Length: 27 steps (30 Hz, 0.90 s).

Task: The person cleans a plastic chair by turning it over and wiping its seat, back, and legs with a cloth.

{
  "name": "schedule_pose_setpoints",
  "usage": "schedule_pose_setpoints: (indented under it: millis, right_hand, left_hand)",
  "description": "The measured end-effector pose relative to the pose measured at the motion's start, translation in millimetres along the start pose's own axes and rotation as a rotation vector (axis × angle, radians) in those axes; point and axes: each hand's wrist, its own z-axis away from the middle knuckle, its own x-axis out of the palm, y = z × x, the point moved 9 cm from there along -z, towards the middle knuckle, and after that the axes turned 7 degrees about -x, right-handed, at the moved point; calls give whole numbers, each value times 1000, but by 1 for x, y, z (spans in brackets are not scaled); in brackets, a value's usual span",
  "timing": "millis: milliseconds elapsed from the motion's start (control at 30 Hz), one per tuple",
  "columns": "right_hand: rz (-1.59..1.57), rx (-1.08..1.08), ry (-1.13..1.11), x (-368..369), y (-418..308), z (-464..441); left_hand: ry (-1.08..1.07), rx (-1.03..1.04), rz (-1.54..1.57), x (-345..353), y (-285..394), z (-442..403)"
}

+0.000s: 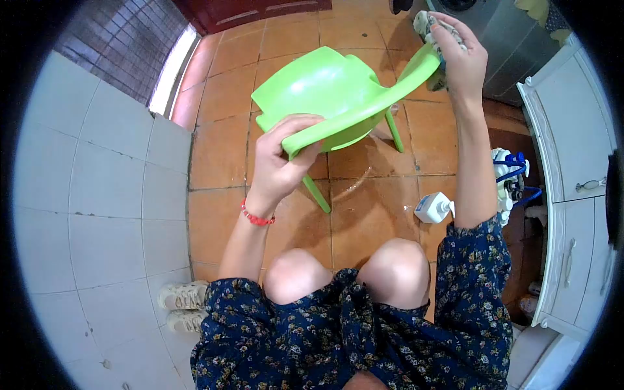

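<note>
A small green plastic chair [318, 88] stands on the tiled floor in front of my knees, its curved backrest toward me. My left hand [281, 153], with a red bracelet at the wrist, is closed around the left end of the backrest. At the backrest's right end, my right hand [461, 58] grips a crumpled patterned cloth [426, 26], which touches the green plastic. Part of the cloth is hidden behind the fingers. A white pump bottle [433, 208] sits on the floor below the chair, near my right forearm.
Orange floor tiles [364, 227] look wet in places. Pale shoes [184, 296] stand by the tiled wall at left. Several bottles with blue parts [510, 172] are at right, beside a white cabinet [572, 130]. A grey appliance [497, 55] stands at the upper right.
</note>
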Motion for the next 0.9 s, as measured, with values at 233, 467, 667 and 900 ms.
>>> schedule_pose_setpoints:
  millis: [233, 467, 667, 900]
  right_hand:
    - [396, -425, 131, 24, -70, 40]
    - [550, -754, -226, 152, -156, 146]
    - [411, -962, -204, 128, -153, 163]
    - [259, -690, 319, 8, -54, 107]
  left_hand:
    - [-19, -34, 76, 6, -10, -3]
    - [-54, 29, -30, 4, -16, 6]
    - [-23, 32, -30, 6, -9, 8]
    - [-42, -216, 130, 22, -51, 7]
